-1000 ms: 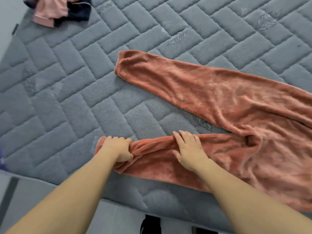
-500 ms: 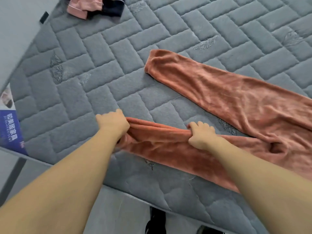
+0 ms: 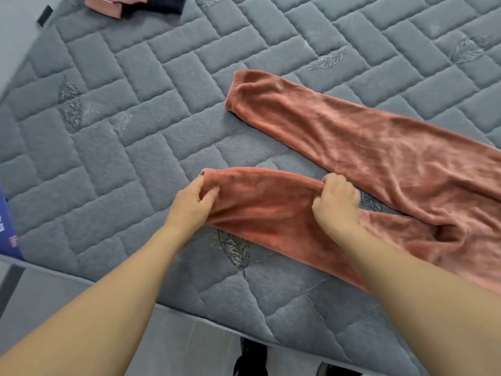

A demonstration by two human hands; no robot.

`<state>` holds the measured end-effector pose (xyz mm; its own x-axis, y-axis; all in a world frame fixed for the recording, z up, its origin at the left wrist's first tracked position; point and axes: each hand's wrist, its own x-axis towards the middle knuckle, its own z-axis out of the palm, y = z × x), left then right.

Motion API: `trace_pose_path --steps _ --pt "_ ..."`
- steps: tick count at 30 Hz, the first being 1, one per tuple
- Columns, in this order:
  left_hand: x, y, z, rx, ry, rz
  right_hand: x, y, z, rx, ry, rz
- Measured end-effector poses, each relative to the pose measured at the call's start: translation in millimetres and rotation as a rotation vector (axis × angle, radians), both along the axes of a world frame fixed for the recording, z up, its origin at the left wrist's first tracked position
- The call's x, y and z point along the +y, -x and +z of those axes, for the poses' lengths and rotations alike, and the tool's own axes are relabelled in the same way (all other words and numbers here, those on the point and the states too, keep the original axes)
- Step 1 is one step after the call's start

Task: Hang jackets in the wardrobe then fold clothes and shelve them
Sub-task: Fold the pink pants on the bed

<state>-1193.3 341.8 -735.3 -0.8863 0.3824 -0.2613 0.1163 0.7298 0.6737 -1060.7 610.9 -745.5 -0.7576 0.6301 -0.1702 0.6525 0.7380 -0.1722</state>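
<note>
The orange trousers (image 3: 379,158) lay spread on the grey quilted mattress (image 3: 135,131), the far leg stretched flat toward the middle of the bed with its cuff well in from the left edge, the near leg running along the front edge. They looked like soft, plush fleece: light, limp, with no stiffness to hold a shape, and grippy rather than slippery, so a fold would likely stay put but the cloth would sag wherever it was not supported. The sensible places to hold seemed to be the cuff and a point further up the leg, which was where the hands were. The left hand (image 3: 193,206) pinched the cuff end of the near leg, thumb on top and fingers curled under. The right hand (image 3: 336,202) gripped the upper edge of the same leg with its fingers closed over a bunch of cloth.

Compared with half a second earlier, the near leg had been lifted and carried away from the front edge, its top edge now arching up between the two hands instead of lying in a low ridge. The gap to the far leg had narrowed. A pink and dark pile of clothes (image 3: 135,4) lay at the far left corner.
</note>
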Motion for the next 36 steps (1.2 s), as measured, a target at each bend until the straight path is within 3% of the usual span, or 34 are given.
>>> trace_pose_path --steps 2,7,13,15,17,20,23,26,28,30,32,34,36 --pt "3.3 5.7 4.4 -0.162 -0.094 -0.034 -1.0 -1.5 -2.3 -0.016 -0.004 -0.004" --pt "-12.2 26.9 6.4 -0.085 0.451 -0.177 -19.0 -39.1 -16.3 -0.203 0.085 0.125" --pt "13.5 31.4 11.7 -0.124 0.734 -0.062 -10.2 -102.7 -21.8 -0.347 0.145 -0.093" --pt "33.6 25.4 15.3 -0.007 0.869 -0.039 9.3 -128.2 -21.8 -0.352 0.174 -0.233" --pt "57.2 4.0 19.6 0.249 1.022 -0.121 31.0 -151.2 -20.2 -0.316 0.212 -0.447" --pt "114.0 -61.9 24.1 0.497 0.827 -0.375 65.2 -181.8 -15.0 -0.114 0.257 -0.972" --pt "181.2 -163.1 17.0 0.373 0.482 -0.906 99.8 -220.7 -11.6 0.087 0.324 -1.460" --pt "237.8 -245.2 8.1 0.253 0.423 -1.240 138.2 -252.2 -8.1 0.462 0.490 -1.816" --pt "266.8 -278.6 1.5 0.262 0.493 -1.311 163.9 -273.1 -0.6 0.651 0.643 -1.823" --pt "290.3 -303.6 -3.4 0.290 0.595 -1.372 189.6 -294.6 4.5 0.860 0.924 -1.875" --pt "309.8 -319.7 -8.2 0.327 0.680 -1.373 212.1 -320.6 1.7 0.947 1.020 -1.865" --pt "324.9 -328.4 -11.4 0.312 0.757 -1.366 228.4 -341.9 2.6 0.861 1.069 -1.808" --pt "338.3 -337.8 -12.1 0.167 0.828 -1.387 234.9 -365.6 7.7 0.573 0.863 -1.851"
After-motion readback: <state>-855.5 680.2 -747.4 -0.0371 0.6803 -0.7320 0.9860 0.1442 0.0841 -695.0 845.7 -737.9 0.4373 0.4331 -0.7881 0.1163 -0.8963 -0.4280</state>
